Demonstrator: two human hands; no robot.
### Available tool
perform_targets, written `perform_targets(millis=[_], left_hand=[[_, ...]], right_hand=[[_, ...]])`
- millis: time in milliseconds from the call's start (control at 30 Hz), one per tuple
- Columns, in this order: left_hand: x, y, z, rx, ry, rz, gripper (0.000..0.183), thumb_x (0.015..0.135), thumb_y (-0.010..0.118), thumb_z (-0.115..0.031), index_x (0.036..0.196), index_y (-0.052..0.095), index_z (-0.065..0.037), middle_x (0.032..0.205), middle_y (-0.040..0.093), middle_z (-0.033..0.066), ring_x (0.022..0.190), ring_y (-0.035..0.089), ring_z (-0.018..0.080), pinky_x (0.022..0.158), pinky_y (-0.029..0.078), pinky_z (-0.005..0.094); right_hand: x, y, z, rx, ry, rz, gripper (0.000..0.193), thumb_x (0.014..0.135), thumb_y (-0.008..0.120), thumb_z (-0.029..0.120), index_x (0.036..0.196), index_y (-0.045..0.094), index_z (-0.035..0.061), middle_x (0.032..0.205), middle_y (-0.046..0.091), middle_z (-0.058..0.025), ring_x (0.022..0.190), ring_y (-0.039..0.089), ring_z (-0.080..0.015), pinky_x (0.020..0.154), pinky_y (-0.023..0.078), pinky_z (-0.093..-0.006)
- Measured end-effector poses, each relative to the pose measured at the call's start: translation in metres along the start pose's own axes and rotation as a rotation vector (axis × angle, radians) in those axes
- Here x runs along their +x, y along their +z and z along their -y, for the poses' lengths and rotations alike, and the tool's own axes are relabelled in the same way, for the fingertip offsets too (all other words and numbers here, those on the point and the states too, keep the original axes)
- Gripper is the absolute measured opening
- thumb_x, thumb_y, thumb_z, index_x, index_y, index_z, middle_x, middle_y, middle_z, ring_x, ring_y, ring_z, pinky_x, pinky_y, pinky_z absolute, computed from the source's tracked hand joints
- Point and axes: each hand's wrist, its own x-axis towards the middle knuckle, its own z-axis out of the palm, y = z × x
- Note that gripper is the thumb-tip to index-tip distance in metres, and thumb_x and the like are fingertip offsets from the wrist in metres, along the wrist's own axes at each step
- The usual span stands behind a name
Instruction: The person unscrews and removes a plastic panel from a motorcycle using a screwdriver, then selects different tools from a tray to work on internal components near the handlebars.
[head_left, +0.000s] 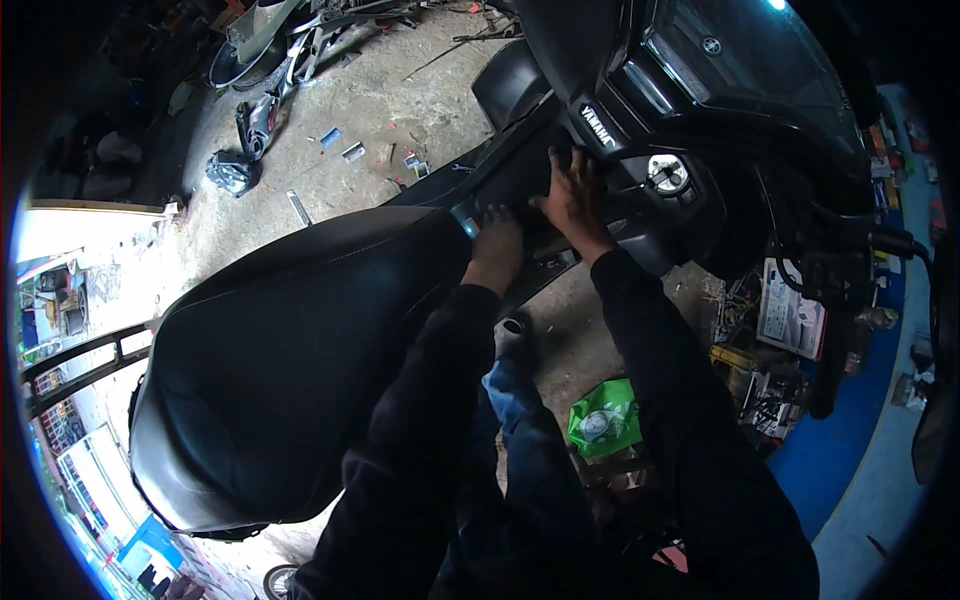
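Observation:
In front of me stands a black scooter with a wide dark seat (pixel 300 340). My left hand (pixel 497 245) lies with its fingers stretched out on the dark centre panel (pixel 515 175), just ahead of the seat's front end. Farther forward, my right hand (pixel 574 205) rests with fingers apart on the same panel, its fingertips just below the badge under the handlebar. Neither hand shows anything held. Right of that hand is a round ignition switch surround (pixel 667 174), bright white in the light. A thin gap runs along the panel's near edge, close to my right wrist.
Loose scooter parts (pixel 290 50) and a black plastic bag (pixel 230 172) lie on the concrete floor beyond the scooter. A green bag (pixel 605 418) lies near my legs. To the right are a boxed item (pixel 793 310), tools and a blue surface (pixel 840 450). The handlebar grip (pixel 890 240) juts out nearby.

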Motion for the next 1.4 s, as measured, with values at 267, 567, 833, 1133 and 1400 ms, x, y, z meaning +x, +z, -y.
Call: perform_targets(millis=[267, 567, 833, 1133, 1400], left_hand=[[0.011, 0.013, 0.009, -0.036, 0.003, 0.017, 0.035, 0.083, 0.050, -0.006, 0.114, 0.054, 0.010, 0.110, 0.060, 0.0275, 0.091, 0.066, 0.0318, 0.076, 0.055, 0.0362], [0.008, 0.020, 0.012, -0.005, -0.053, -0.139, 0.036, 0.084, 0.048, -0.004, 0.118, 0.053, 0.005, 0.100, 0.064, 0.0204, 0.085, 0.067, 0.0312, 0.074, 0.055, 0.0397], [0.010, 0.014, 0.014, -0.176, -0.070, -0.166, 0.026, 0.082, 0.051, -0.003, 0.104, 0.059, 0.006, 0.091, 0.066, 0.0198, 0.079, 0.067, 0.0341, 0.072, 0.056, 0.0414], [0.017, 0.019, 0.015, -0.088, -0.049, -0.199, 0.014, 0.084, 0.051, -0.008, 0.089, 0.062, -0.002, 0.080, 0.066, 0.0167, 0.074, 0.066, 0.0328, 0.064, 0.055, 0.0419], [0.018, 0.020, 0.015, -0.001, -0.025, -0.189, 0.015, 0.083, 0.051, -0.008, 0.090, 0.062, -0.001, 0.080, 0.066, 0.0149, 0.071, 0.067, 0.0298, 0.058, 0.055, 0.0384]], right_hand=[[0.000, 0.013, -0.010, -0.017, -0.032, 0.032, 0.086, 0.068, 0.079, 0.038, 0.137, 0.039, 0.0053, 0.141, 0.032, -0.0181, 0.131, 0.030, -0.0365, 0.103, 0.034, -0.0469], [0.010, -0.006, -0.018, 0.342, 0.129, 0.069, 0.088, 0.067, 0.080, 0.036, 0.136, 0.037, 0.0030, 0.137, 0.039, -0.0229, 0.126, 0.038, -0.0394, 0.105, 0.034, -0.0448], [0.012, 0.001, -0.048, 0.245, 0.032, -0.065, 0.063, 0.074, 0.076, 0.023, 0.125, 0.050, -0.0001, 0.125, 0.048, -0.0221, 0.118, 0.044, -0.0383, 0.101, 0.037, -0.0433], [0.020, 0.032, -0.042, 0.210, -0.200, -0.325, 0.038, 0.083, 0.067, 0.018, 0.113, 0.054, -0.0008, 0.111, 0.050, -0.0193, 0.112, 0.047, -0.0303, 0.078, 0.050, -0.0351], [0.035, 0.017, -0.047, 0.831, 0.246, 0.113, 0.035, 0.082, 0.065, 0.011, 0.115, 0.057, 0.0051, 0.116, 0.047, -0.0150, 0.109, 0.050, -0.0260, 0.075, 0.050, -0.0328]])
